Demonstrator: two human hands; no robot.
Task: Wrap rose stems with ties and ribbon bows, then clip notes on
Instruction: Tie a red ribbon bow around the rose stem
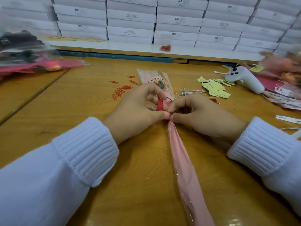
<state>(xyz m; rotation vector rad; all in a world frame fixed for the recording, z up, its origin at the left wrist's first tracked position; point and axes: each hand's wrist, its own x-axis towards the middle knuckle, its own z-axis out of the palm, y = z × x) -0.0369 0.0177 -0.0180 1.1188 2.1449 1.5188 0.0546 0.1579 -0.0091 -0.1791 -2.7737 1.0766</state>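
Red paper clips [121,91], roughly a dozen, lie loose on the wooden table [65,111]. One left hand [135,110] pinches one red ribbon [160,104], fingers [160,114] curled tight. The single pink-wrapped rose [180,159] lies lengthwise on the table between both hands. The right hand [200,115] pinches the same ribbon at the sleeve's neck. Beyond it lie scattered silver ties [190,92], a heap of yellow notes [215,90] and one white glue gun [247,79].

Left hand [135,110] and right hand [197,114] pinch red ribbon [160,104] at wrapped rose stem [182,159]; red paper clips [121,90] beyond left hand on worktop [65,98].
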